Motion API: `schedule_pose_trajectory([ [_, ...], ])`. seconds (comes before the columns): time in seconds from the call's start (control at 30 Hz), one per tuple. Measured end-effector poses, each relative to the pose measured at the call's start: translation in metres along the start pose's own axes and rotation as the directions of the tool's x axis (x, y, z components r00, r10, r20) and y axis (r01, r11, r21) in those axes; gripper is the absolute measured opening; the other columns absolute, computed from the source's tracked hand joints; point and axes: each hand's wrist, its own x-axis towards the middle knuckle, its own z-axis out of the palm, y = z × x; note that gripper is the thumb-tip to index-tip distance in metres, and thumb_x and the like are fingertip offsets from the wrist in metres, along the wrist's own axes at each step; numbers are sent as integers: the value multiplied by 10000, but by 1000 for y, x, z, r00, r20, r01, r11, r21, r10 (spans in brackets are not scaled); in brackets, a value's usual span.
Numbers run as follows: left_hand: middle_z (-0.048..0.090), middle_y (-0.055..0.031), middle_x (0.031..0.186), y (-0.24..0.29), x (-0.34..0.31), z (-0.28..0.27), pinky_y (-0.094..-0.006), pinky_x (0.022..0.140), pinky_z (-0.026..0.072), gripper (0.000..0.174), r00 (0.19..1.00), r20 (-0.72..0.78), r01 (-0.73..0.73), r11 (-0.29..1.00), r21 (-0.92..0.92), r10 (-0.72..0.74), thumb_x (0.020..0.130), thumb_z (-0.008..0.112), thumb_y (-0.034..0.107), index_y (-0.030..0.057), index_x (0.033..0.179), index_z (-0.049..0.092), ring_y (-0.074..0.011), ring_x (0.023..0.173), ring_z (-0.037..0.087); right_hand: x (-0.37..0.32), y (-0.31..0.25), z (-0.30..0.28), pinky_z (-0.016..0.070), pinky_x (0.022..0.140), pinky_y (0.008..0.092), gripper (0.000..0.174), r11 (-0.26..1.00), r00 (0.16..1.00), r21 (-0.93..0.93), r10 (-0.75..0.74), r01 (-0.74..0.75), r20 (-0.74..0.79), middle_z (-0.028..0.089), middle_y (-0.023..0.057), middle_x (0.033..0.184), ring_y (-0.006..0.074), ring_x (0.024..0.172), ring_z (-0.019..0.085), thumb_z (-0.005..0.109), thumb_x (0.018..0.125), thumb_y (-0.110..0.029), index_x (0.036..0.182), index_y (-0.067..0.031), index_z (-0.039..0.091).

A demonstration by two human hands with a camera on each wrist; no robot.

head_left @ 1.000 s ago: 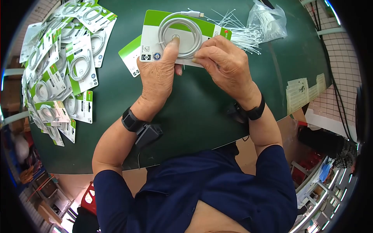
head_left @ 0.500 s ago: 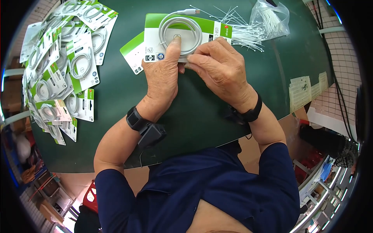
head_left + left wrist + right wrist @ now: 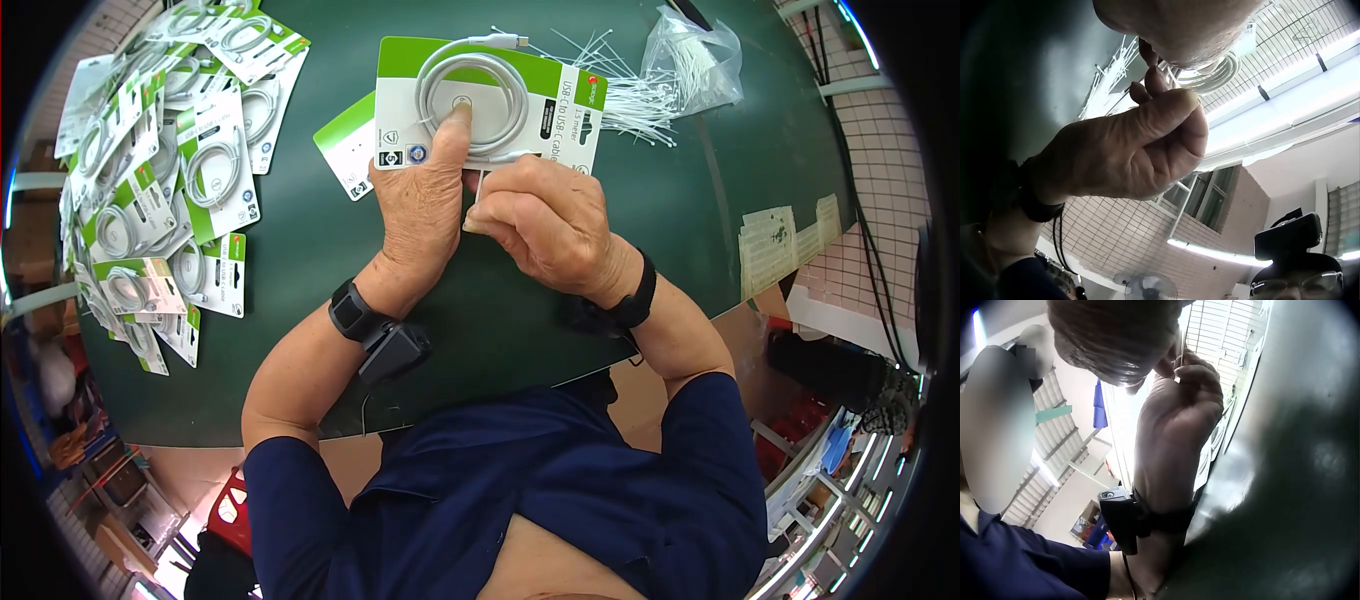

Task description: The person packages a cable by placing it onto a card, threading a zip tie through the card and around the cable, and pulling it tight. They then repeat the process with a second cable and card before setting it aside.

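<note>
My left hand [image 3: 418, 205] grips a green-and-white retail card [image 3: 400, 100] by its lower left, thumb pressed inside a coiled white USB-C cable [image 3: 520, 103] on its front. Just below the card's bottom edge, my right hand [image 3: 545, 215] pinches a thin white cable tie [image 3: 479, 186], which runs taut from the card to the fingertips. The left wrist view shows the right hand [image 3: 1129, 144] with thumb and forefinger together, part of the coil [image 3: 1225, 75] behind. Left fingers behind the card are mostly hidden in the head view.
Behind the held card lies another green-and-white card [image 3: 345, 150]. A heap of carded cables [image 3: 210, 175] covers the table's left side. Loose white cable ties [image 3: 640, 108] and a clear plastic bag [image 3: 715, 65] of them lie at the back right. Printed sheets [image 3: 768, 245] lie near the right edge.
My right hand has drawn down and left from the card's lower edge, and a length of cable tie now shows between card and fingertips. More of the card's print is uncovered.
</note>
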Motion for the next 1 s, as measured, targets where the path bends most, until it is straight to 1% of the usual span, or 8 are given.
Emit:
schedule_pose_trajectory([
  [0.17, 686, -17, 951, -6, 1, -1, -240, 603, 511, 243, 998, -17, -61, 998, 6, 61, 995, 744, 162, 19, 1177, 670, -63, 762, 626, 4, 6, -9, 572, 621, 331, 247, 997, 997, -65, -24, 29, 69, 685, 75, 937, 229, 751, 675, 865, 747, 17, 921, -35, 698],
  [0.3, 702, -30, 973, -6, -1, 0, -248, 599, 532, 250, 992, -9, -125, 991, 54, 126, 994, 746, 175, 16, 1172, 671, -77, 766, 653, 3, 10, -13, 581, 624, 323, 268, 992, 995, -127, 11, 1, 95, 692, 73, 951, 221, 789, 699, 867, 732, 43, 932, -37, 707],
  [0.4, 711, -42, 1012, 2, -6, -3, -264, 630, 563, 268, 998, 25, 61, 995, 85, -64, 994, 746, 178, 13, 1191, 671, -84, 809, 671, 0, 16, -13, 583, 622, 320, 265, 988, 996, -130, 84, -85, -17, 696, 77, 977, 214, 811, 710, 848, 734, 56, 944, -38, 715],
  [0.57, 712, -47, 1048, 6, -6, -1, -266, 685, 580, 277, 994, 60, 79, 990, 118, -87, 997, 744, 170, 11, 1214, 676, -86, 876, 673, 4, 19, -16, 590, 620, 330, 248, 981, 998, -184, 52, -57, -30, 704, 79, 1019, 219, 786, 708, 838, 749, 41, 946, -35, 710],
  [0.67, 711, -55, 1056, -2, -6, -1, -265, 676, 588, 298, 1000, 12, -21, 996, 90, 20, 1002, 741, 165, 13, 1247, 668, -106, 875, 688, 8, 16, -16, 594, 621, 335, 225, 978, 996, -199, 72, -61, 47, 708, 78, 1033, 236, 762, 712, 831, 767, 25, 932, -35, 690],
  [0.7, 711, -55, 1056, -3, -6, -1, -265, 676, 588, 298, 1000, 18, -22, 995, 95, 21, 1002, 741, 165, 13, 1247, 668, -106, 875, 688, 8, 16, -16, 594, 621, 335, 225, 978, 997, -201, 73, -64, 39, 708, 78, 1033, 236, 762, 712, 831, 767, 25, 932, -35, 690],
  [0.8, 708, -61, 1079, -5, -8, -2, -271, 698, 585, 328, 1000, 12, 3, 1000, -15, -3, 1005, 747, 170, 13, 1277, 652, -117, 885, 686, 6, 15, -13, 587, 616, 346, 220, 966, 986, -233, 138, -114, 90, 708, 76, 997, 252, 754, 706, 835, 780, 16, 914, -40, 670],
  [1.0, 705, -69, 1093, -6, -7, -6, -280, 707, 587, 347, 999, 51, 4, 1000, 9, -4, 1005, 754, 161, 2, 1291, 638, -120, 886, 684, -1, 14, -7, 567, 588, 336, 218, 960, 968, -144, 248, -240, 44, 702, 79, 974, 249, 728, 687, 832, 789, 29, 907, -40, 662],
])
